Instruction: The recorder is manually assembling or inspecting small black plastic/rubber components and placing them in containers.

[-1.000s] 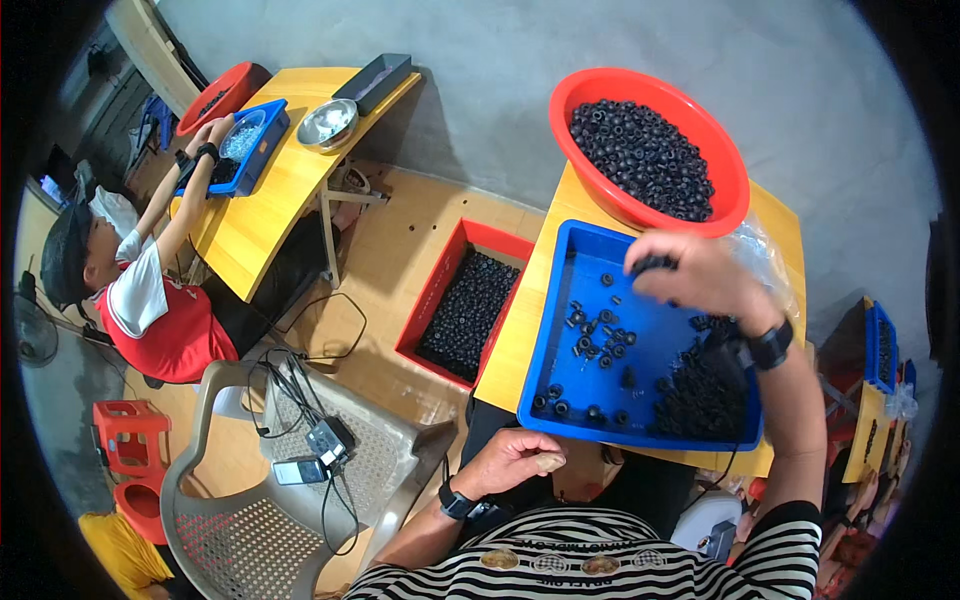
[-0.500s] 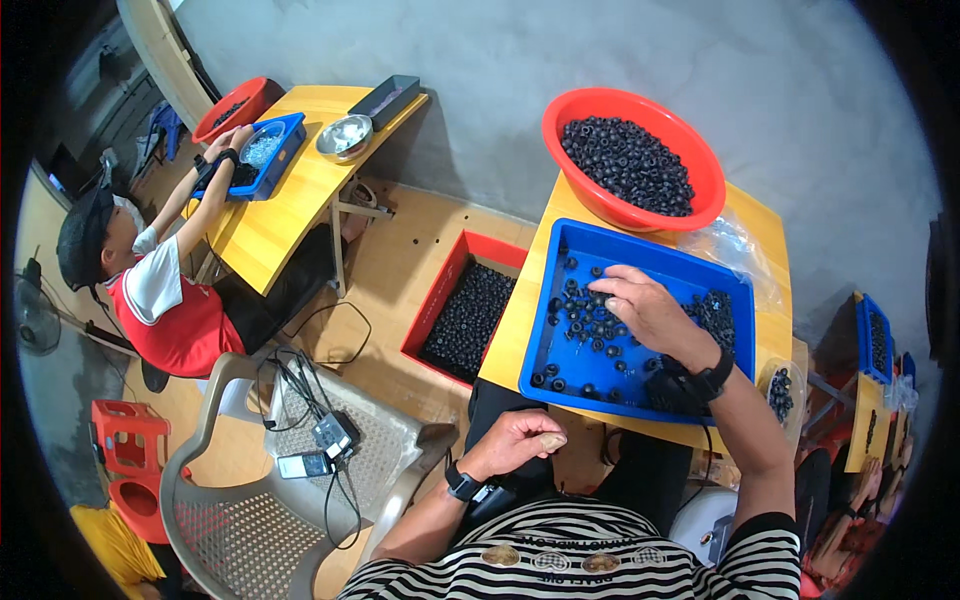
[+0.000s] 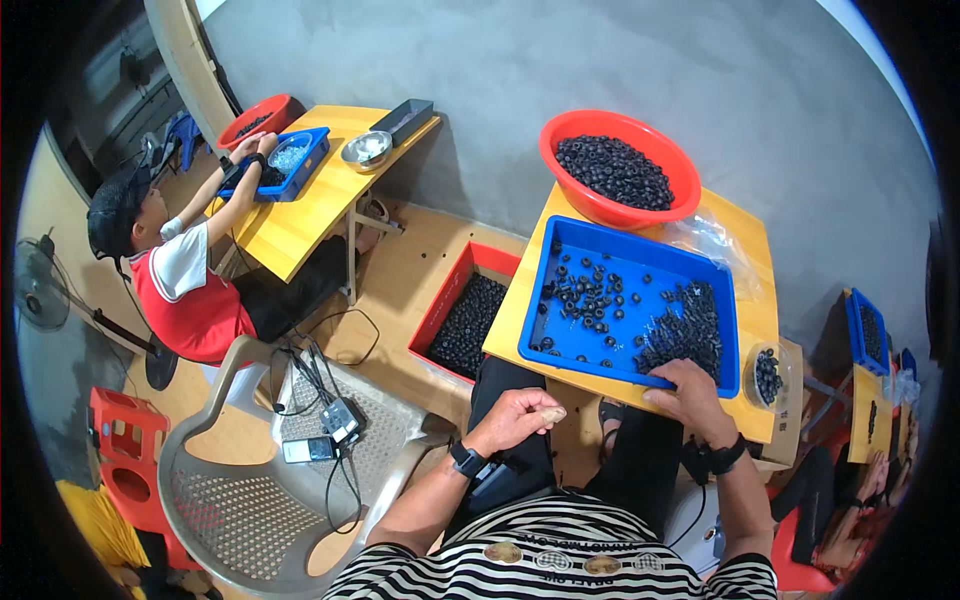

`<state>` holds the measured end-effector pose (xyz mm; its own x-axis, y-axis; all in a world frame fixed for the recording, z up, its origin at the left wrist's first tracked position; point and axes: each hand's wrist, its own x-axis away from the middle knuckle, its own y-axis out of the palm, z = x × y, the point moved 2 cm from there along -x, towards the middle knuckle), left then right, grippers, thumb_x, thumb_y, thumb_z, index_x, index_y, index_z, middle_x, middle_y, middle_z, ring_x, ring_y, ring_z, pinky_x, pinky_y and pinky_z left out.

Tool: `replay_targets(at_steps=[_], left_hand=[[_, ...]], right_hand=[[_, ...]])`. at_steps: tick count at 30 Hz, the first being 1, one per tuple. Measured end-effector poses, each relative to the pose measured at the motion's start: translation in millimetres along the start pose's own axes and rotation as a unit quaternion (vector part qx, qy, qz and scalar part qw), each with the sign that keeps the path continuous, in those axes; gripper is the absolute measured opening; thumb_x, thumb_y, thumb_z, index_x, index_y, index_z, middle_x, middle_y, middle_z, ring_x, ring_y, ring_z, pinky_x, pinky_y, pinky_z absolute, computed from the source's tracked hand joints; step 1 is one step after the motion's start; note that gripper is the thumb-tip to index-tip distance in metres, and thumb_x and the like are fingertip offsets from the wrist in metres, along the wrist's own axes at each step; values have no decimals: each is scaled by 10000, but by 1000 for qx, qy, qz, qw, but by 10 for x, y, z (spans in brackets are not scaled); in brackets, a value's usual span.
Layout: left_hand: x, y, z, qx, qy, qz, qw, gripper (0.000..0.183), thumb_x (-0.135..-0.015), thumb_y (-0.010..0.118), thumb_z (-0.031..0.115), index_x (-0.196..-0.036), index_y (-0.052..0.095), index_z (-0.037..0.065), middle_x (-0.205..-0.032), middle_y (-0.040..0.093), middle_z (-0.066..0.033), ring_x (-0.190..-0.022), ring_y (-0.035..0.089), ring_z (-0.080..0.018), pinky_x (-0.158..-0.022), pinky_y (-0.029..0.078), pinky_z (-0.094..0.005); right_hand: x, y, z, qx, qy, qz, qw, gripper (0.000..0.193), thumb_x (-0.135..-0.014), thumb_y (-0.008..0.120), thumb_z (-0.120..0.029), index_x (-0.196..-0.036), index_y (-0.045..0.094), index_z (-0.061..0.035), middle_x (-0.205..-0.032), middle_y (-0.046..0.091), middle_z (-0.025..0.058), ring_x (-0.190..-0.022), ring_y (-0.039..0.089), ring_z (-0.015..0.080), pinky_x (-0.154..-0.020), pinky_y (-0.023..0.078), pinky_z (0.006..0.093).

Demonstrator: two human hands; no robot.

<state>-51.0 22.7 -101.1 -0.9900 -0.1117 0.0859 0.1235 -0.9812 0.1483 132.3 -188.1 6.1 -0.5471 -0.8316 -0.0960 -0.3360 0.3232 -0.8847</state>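
A blue tray (image 3: 638,258) lies on the yellow table before me. Small black ring-like parts (image 3: 590,296) are scattered over its left half. Thin dark pieces (image 3: 683,335) form a heap on its right side. My right hand (image 3: 692,398) is at the tray's near edge, fingers over the rim and thumb lower, closed on it. My left hand (image 3: 515,420) rests above my lap, away from the tray, fingers curled in. Something tan shows at its fingertips, too small to name. A clear tub (image 3: 767,378) of dark parts stands right of the tray.
A red basin (image 3: 690,200) of black parts stands behind the tray, with a plastic bag (image 3: 712,240) beside it. A red box (image 3: 440,335) of black parts sits on the floor. Left are a chair (image 3: 240,520) with cables and another person (image 3: 190,290) working at a yellow table (image 3: 290,235).
My right hand has moved from above the parts in the tray to its near rim and closed there. My left hand has stayed nearly in place. The whole view has shifted slightly.
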Motion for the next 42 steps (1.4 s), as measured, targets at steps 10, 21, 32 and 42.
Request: replay_targets(at_steps=[10, 21, 32, 42], left_hand=[[132, 40, 70, -51, 30, 65, 996, 156, -873, 651, 171, -866, 670, 16, -689, 595, 16, -638, 541, -41, -592, 470, -213], [218, 183, 195, -116, 51, 55, 990, 133, -879, 645, 134, -905, 673, 7, -809, 641, -1, -734, 574, -53, -659, 485, -221], [148, 408, 258, -119, 92, 41, 988, 143, -852, 676, 158, -869, 672, 16, -659, 536, 17, -603, 460, -45, -557, 419, -227], [159, 458, 374, -122, 71, -3, 990, 116, -877, 643, 126, -893, 667, 14, -867, 648, -34, -792, 587, -83, -708, 484, -247]], right_hand=[[154, 213, -110, 64, -21, 90, 994, 254, -728, 726, -261, -895, 682, -75, -838, 638, 75, -805, 568, 272, -705, 458, 385], [299, 202, -120, 70, -39, 103, 991, 240, -706, 743, -216, -897, 690, -81, -822, 642, 81, -773, 569, 283, -684, 471, 394], [412, 135, -102, 61, -19, 80, 995, 247, -707, 745, -236, -895, 690, -86, -810, 626, 76, -793, 568, 283, -699, 471, 395], [475, -23, -114, 8, -32, 21, 999, 270, -754, 716, -287, -921, 677, -79, -863, 643, 102, -818, 587, 295, -719, 476, 395]])
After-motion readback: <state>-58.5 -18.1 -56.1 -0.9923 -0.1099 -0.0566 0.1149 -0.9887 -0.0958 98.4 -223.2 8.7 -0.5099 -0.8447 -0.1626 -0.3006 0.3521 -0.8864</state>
